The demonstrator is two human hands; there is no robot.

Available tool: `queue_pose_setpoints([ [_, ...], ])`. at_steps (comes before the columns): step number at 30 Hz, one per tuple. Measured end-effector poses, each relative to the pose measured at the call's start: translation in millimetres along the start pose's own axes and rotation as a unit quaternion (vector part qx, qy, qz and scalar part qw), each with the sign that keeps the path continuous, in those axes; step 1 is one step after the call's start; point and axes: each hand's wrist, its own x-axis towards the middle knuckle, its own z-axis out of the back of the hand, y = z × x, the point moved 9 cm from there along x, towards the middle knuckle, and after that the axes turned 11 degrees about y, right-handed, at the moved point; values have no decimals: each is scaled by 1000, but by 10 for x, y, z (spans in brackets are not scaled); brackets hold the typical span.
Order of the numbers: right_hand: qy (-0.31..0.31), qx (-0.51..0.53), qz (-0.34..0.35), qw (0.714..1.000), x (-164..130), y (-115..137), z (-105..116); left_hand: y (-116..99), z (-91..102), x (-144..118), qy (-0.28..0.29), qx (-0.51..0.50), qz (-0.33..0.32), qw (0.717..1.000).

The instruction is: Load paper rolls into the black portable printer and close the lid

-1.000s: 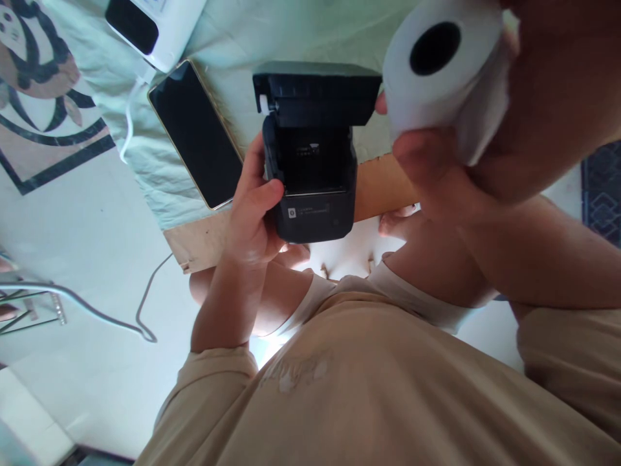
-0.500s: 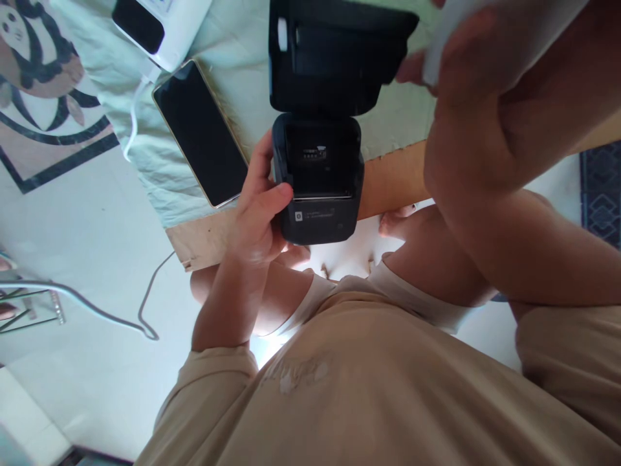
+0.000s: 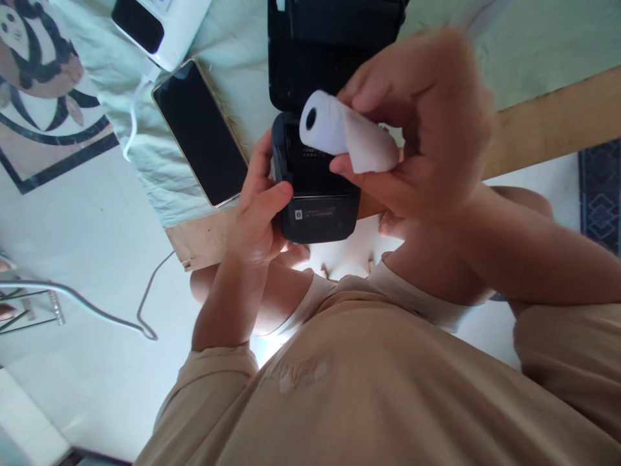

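Note:
A small black printer [image 3: 317,217] sits at the near edge of a wooden table [image 3: 533,126], its lid [image 3: 320,52] swung open and upright. My left hand [image 3: 257,213] grips the printer's left side. My right hand [image 3: 422,129] holds a white paper roll [image 3: 339,133] just above the printer's open compartment, the roll's hollow core facing left. A loose end of paper wraps over the roll under my fingers.
A dark smartphone [image 3: 201,133] lies on a pale green cloth [image 3: 228,52] left of the printer. A white device [image 3: 155,26] with a white cable [image 3: 130,123] sits at the back left. A grey cable [image 3: 97,310] runs over the floor.
My right hand has brought the paper roll down from near my face to just over the open printer. The lid has tilted further back. The left hand has stayed put.

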Motion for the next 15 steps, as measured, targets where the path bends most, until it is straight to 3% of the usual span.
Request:
queue_pose_setpoints([
  [3, -38, -98, 60, 993, -18, 209, 47, 1, -13, 3, 0, -6, 0, 1000],
  [5, -30, -141, 74, 987, -21, 250, 17, 1, -9, 2, -6, -3, 0, 1000],
  [8, 0, -159, 68, 985, -7, 226, -66, -12, -18, 1, -2, -3, -4, 1000],
  [15, -18, -177, 41, 983, -6, 207, -89, -7, -12, -7, -4, -5, 7, 1000],
])
